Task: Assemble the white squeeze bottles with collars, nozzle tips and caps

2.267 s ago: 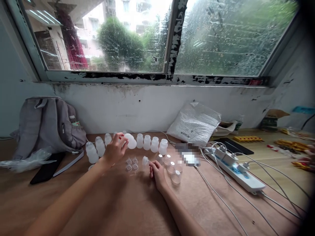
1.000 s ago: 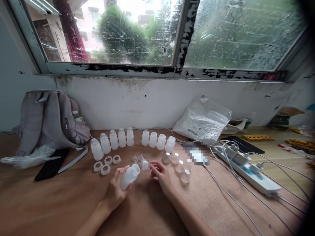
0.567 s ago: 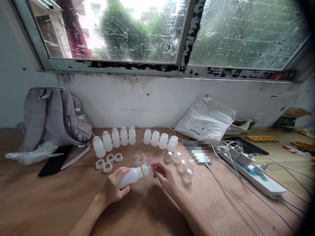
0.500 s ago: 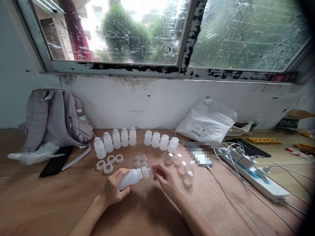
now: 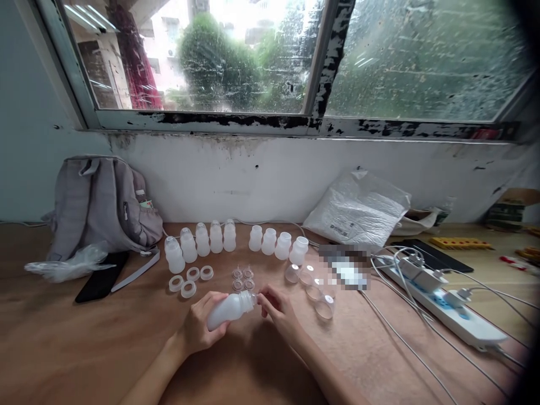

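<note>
My left hand (image 5: 199,329) is wrapped round a small white plastic bottle (image 5: 228,310), held tilted with its mouth toward the right. My right hand (image 5: 276,306) pinches a small clear nipple piece (image 5: 252,296) against that mouth. Behind the hands, a row of white bottles (image 5: 202,239) stands at the left and another row of bottles (image 5: 278,245) at the right. Three white rings (image 5: 188,279) lie left of several clear nipple pieces (image 5: 242,278). Clear domed caps (image 5: 314,287) lie to the right.
A grey backpack (image 5: 101,205) leans on the wall at the left, with a black phone (image 5: 100,281) and crumpled plastic (image 5: 70,263) beside it. A plastic bag (image 5: 358,208), a white power strip (image 5: 447,306) with cables and a black tablet (image 5: 430,256) lie right.
My left hand took a bottle from the row and brought it down to the table's front. My right hand brought the nipple piece to the bottle's mouth and holds it there.
</note>
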Action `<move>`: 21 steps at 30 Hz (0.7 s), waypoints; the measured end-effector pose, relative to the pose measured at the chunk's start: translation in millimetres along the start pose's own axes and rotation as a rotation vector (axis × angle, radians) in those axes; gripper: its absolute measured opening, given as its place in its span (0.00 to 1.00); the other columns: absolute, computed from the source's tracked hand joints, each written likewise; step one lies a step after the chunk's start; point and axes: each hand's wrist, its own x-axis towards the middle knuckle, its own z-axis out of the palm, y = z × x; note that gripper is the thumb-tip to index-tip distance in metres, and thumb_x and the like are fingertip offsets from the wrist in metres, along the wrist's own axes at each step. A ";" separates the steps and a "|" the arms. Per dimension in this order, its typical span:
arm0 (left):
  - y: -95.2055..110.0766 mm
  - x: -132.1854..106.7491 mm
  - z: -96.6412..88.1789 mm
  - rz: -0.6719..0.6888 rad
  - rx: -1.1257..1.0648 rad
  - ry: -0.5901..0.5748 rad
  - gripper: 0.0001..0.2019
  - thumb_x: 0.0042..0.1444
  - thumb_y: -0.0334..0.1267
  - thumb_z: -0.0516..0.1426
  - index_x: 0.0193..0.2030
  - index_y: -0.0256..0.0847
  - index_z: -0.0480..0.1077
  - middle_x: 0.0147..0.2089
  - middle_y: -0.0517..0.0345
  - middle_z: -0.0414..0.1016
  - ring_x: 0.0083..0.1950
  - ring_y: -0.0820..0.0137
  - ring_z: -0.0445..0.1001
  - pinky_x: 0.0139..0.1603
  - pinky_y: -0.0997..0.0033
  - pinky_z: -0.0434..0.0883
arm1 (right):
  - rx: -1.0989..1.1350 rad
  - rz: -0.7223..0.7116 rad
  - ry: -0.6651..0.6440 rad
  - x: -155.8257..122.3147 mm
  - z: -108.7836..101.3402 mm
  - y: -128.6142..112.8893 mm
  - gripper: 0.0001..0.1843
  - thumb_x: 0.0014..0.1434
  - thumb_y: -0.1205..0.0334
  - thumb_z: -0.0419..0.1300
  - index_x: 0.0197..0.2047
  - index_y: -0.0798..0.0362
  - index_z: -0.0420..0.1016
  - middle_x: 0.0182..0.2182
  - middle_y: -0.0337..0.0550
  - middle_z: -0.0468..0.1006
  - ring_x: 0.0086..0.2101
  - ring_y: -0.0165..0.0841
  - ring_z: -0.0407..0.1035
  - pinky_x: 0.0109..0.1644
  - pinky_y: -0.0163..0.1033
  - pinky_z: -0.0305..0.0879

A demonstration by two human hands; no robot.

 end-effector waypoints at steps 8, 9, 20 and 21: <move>2.9 0.9 -0.8 0.018 -0.038 -0.034 0.22 0.47 0.33 0.54 0.51 0.42 0.58 0.45 0.52 0.68 0.44 0.66 0.70 0.44 0.68 0.70 | 0.044 0.048 -0.036 0.7 -0.2 4.8 0.18 0.55 0.50 0.53 0.21 0.53 0.58 0.16 0.32 0.60 0.16 0.23 0.53 0.19 0.31 0.47; 2.3 0.6 -0.4 0.016 -0.038 -0.026 0.22 0.47 0.33 0.54 0.51 0.42 0.58 0.45 0.52 0.68 0.44 0.66 0.70 0.43 0.68 0.70 | 0.053 0.050 -0.049 0.6 0.0 4.2 0.17 0.55 0.50 0.53 0.23 0.53 0.59 0.18 0.33 0.61 0.16 0.23 0.54 0.19 0.30 0.48; 1.6 -2.6 8.3 -0.002 -0.067 -0.022 0.23 0.47 0.33 0.56 0.51 0.42 0.59 0.46 0.52 0.67 0.45 0.66 0.69 0.45 0.68 0.69 | -0.003 0.092 -0.072 3.6 -0.9 5.0 0.21 0.57 0.48 0.49 0.20 0.53 0.55 0.15 0.31 0.57 0.15 0.22 0.50 0.17 0.30 0.44; 1.8 -2.7 8.1 -0.012 -0.080 -0.023 0.22 0.47 0.33 0.55 0.51 0.42 0.59 0.46 0.52 0.67 0.45 0.66 0.69 0.45 0.68 0.69 | 0.014 0.100 -0.088 3.3 -1.4 3.6 0.20 0.57 0.49 0.49 0.21 0.53 0.56 0.16 0.31 0.58 0.15 0.22 0.51 0.17 0.30 0.45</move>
